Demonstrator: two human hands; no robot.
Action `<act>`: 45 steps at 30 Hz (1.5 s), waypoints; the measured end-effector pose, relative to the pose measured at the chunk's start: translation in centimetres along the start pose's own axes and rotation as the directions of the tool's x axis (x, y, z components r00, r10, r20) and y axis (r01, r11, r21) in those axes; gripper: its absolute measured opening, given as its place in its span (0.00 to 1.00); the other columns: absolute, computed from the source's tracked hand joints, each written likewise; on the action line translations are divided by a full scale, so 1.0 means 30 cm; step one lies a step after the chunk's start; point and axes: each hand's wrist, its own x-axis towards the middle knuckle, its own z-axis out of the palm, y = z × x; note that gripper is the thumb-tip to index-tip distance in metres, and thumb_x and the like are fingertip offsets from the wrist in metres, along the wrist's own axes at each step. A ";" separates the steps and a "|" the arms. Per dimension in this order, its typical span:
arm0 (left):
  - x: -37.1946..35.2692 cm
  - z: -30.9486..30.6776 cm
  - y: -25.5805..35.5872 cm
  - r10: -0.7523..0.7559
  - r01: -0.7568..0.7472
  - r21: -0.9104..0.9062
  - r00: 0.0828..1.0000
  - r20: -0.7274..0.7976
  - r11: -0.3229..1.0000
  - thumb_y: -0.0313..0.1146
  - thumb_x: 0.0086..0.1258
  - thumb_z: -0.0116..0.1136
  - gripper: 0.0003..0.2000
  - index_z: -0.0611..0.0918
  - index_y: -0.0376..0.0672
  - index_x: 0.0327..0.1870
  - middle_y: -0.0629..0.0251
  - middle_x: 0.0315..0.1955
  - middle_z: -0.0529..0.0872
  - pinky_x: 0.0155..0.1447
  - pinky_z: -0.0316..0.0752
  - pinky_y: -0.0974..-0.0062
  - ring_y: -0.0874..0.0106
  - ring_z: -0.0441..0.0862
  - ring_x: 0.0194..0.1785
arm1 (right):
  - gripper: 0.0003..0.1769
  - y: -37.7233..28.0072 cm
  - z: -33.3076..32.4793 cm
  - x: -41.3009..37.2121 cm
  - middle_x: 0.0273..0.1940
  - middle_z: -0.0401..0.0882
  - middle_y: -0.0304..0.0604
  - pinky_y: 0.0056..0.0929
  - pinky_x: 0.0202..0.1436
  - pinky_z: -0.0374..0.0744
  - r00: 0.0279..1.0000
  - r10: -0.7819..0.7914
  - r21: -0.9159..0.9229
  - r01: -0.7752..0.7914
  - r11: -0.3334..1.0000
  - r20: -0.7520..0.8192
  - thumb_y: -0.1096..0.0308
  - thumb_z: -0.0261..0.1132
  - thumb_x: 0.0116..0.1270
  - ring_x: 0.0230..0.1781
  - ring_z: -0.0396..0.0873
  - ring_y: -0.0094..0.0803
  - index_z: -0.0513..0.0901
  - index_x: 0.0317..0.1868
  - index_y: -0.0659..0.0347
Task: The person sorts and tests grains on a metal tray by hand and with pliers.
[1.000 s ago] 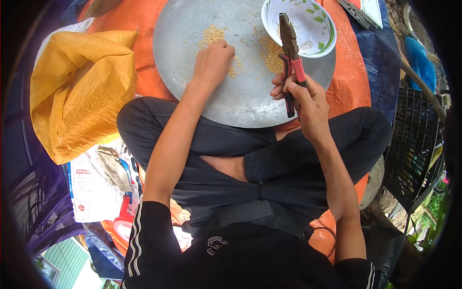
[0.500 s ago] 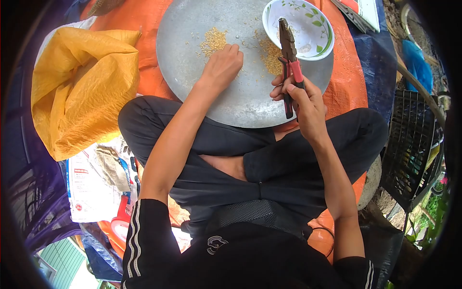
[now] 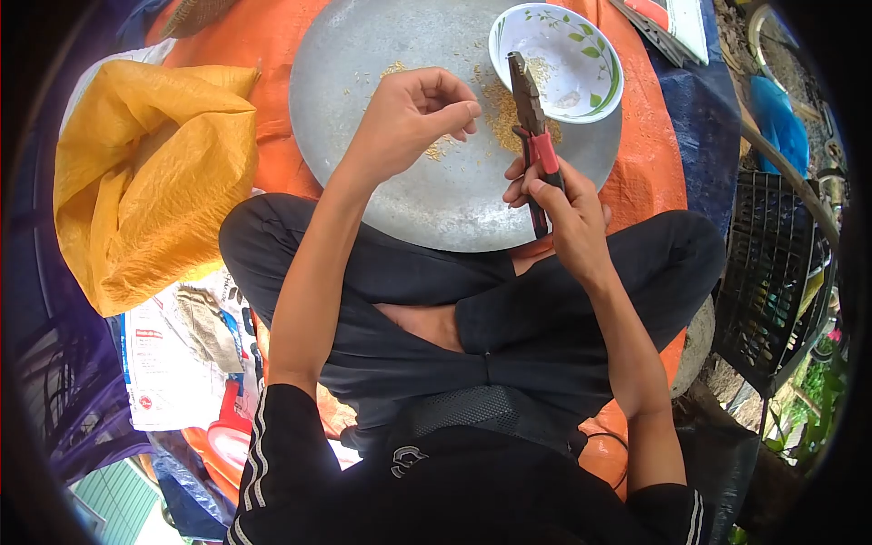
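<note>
Here's the left hand (image 3: 422,123) above the middle of the metal tray (image 3: 436,213), thumb and fingertips together (any grain pinched there is too small to make out), while the right hand (image 3: 574,213) grips red-handled pliers (image 3: 530,104) over the tray's right side, near a leaf-patterned bowl (image 3: 595,59) at the tray's far right; golden grain (image 3: 502,113) lies scattered on the tray.

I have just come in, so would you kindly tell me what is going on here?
The right hand holds pliers in front of a leaf-patterned bowl. The left hand hovers over the metal tray, thumb and fingers drawn close; whether they pinch anything cannot be made out. Loose grains lie on the tray, and some seem to be in the bowl.
</note>
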 end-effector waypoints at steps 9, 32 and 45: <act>-0.031 0.019 0.047 0.111 -0.121 -0.136 0.991 -0.079 0.983 0.24 0.73 0.63 0.07 0.86 0.31 0.47 0.60 0.34 0.89 0.42 0.81 0.79 0.74 0.88 0.37 | 0.11 -0.014 0.021 -0.010 0.36 0.79 0.43 0.29 0.47 0.77 0.996 -0.034 -0.127 0.044 0.991 0.079 0.72 0.57 0.69 0.39 0.79 0.27 0.78 0.47 0.71; -0.040 0.050 0.036 0.127 -0.123 0.031 0.972 -0.197 0.992 0.23 0.72 0.64 0.11 0.75 0.33 0.50 0.57 0.36 0.87 0.44 0.84 0.79 0.73 0.89 0.39 | 0.12 -0.021 0.041 -0.013 0.44 0.81 0.46 0.31 0.52 0.77 0.995 0.040 -0.106 -0.030 0.994 0.094 0.74 0.57 0.68 0.44 0.80 0.30 0.79 0.47 0.72; -0.045 0.066 0.034 0.170 -0.128 0.178 0.954 -0.247 0.976 0.24 0.69 0.66 0.11 0.76 0.33 0.47 0.58 0.37 0.86 0.44 0.86 0.77 0.74 0.88 0.39 | 0.10 -0.005 0.041 -0.013 0.47 0.82 0.48 0.33 0.56 0.78 0.994 0.061 -0.123 -0.049 0.991 0.092 0.73 0.57 0.69 0.47 0.81 0.32 0.80 0.44 0.72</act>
